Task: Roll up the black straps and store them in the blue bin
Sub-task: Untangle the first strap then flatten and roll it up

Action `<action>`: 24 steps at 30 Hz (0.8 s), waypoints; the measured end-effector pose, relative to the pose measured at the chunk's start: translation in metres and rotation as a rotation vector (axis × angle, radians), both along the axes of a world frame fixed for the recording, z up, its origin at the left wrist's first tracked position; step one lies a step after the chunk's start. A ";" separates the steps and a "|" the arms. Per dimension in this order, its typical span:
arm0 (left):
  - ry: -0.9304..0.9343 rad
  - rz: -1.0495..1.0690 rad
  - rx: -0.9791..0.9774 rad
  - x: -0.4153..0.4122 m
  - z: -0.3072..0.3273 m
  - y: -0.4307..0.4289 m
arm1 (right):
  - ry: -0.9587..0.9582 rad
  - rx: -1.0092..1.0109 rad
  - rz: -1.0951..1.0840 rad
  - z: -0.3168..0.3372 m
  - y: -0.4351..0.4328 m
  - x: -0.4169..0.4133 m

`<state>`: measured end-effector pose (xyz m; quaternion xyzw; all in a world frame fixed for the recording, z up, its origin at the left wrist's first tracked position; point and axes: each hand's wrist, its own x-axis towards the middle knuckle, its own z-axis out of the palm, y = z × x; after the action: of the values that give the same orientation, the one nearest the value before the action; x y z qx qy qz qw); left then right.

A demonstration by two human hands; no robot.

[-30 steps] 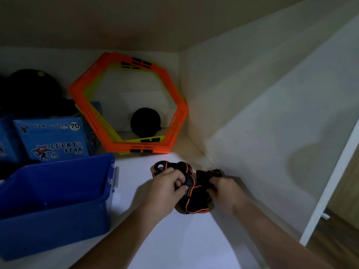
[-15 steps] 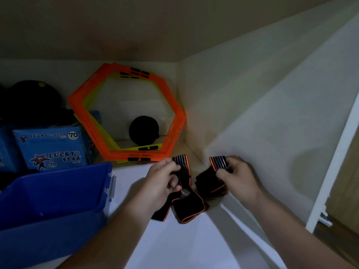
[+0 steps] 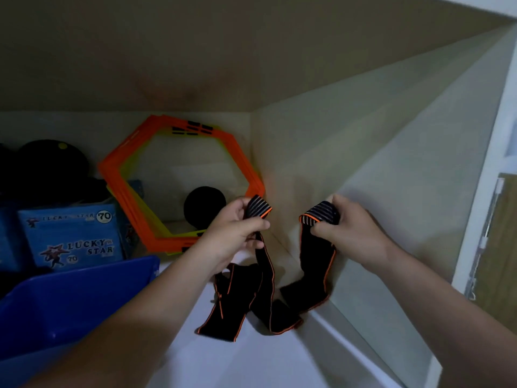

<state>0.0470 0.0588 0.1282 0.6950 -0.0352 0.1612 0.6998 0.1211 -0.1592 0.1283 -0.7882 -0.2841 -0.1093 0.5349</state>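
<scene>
Two black straps with orange edging hang from my hands inside a white cupboard shelf. My left hand (image 3: pixel 235 233) pinches the striped end of the left strap (image 3: pixel 261 278), whose length loops down and lies folded on the shelf. My right hand (image 3: pixel 347 228) grips the striped end of the right strap (image 3: pixel 314 264), which drops to the shelf near the right wall. The lower ends of both straps overlap on the shelf. The blue bin (image 3: pixel 70 301) stands open at the lower left, apart from the straps.
Orange and yellow hexagon frames (image 3: pixel 246 166) lean against the back wall, with a black round object (image 3: pixel 204 205) behind them. Blue "Lucky Star" boxes (image 3: pixel 72 236) and dark items sit at the left. The cupboard's right wall (image 3: pixel 391 191) is close to my right hand.
Both hands have lifted and moved apart, drawing the bundled straps open so that they now hang as two separate lengths.
</scene>
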 end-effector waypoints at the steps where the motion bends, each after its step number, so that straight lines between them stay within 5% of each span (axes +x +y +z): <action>1: -0.013 0.010 0.055 0.000 0.004 0.000 | -0.037 -0.009 -0.014 0.004 -0.002 0.001; 9: -0.133 0.173 0.443 0.003 0.037 0.003 | -0.247 -0.007 -0.043 0.041 -0.010 -0.007; 20: -0.196 0.186 0.108 0.010 0.053 -0.025 | -0.307 0.025 0.047 0.050 0.005 -0.030; 24: -0.208 0.122 -0.063 0.008 0.052 -0.038 | -0.451 -0.003 -0.147 0.051 0.013 -0.037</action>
<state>0.0549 0.0205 0.1801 0.6532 -0.0602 0.2758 0.7026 0.0840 -0.1466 0.1789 -0.7631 -0.3382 -0.3208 0.4476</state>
